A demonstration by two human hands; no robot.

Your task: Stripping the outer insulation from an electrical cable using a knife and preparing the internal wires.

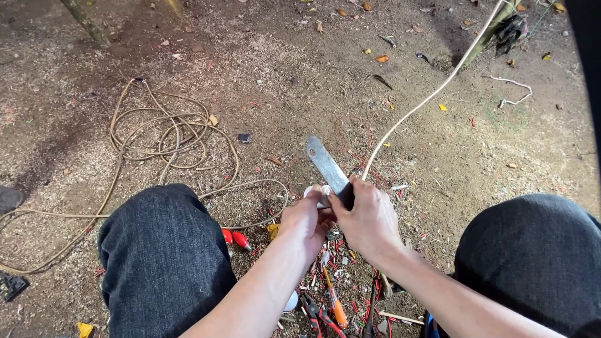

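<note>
Under me is bare dirt ground (300,81), brown and gritty, scattered with sawdust-like chips and a few dry yellow and orange leaves (381,58). It is daylight, soft and even, with a darker damp-looking patch to my upper left. A tangled coil of tan cable (164,134) lies on the soil to my left, one strand trailing off towards the edge. A pale cord (426,100) runs diagonally up to my right, towards a thin wooden stake (485,31). Another stick (84,22) leans at the top left.
</note>
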